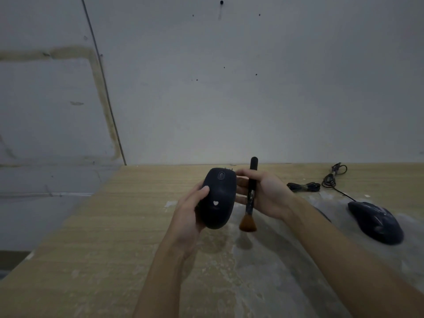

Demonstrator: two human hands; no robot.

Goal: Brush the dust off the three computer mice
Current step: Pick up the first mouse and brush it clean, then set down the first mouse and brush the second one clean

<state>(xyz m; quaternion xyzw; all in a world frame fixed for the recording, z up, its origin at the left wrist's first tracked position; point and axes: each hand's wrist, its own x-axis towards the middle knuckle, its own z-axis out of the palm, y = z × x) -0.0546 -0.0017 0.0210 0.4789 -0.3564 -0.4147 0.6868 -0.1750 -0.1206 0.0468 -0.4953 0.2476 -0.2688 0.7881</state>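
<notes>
So I've got the black mouse up off the table in my left hand, fingers curled around its left side and underside with my thumb resting on top near the middle. It's top side up, scroll wheel pointing away from me, and there's a little white heart mark toward the back end.

My right hand is closed around the brush, gripping the black handle about halfway along. The handle points up and away, and the brown bristles fan out at the bottom, hanging just right of the mouse's rear end. Can't quite tell if the bristles are touching the mouse, looks like they're just beside it. My right fingertips also reach over to the mouse's right edge.

Over on the right, a second black mouse sits on the wooden table, well apart from my hands, with its cable running back toward the wall into a loose bundle. Another dark cable bundle lies just left of that one. The tabletop under my hands has a pale, dusty-looking patch.
</notes>
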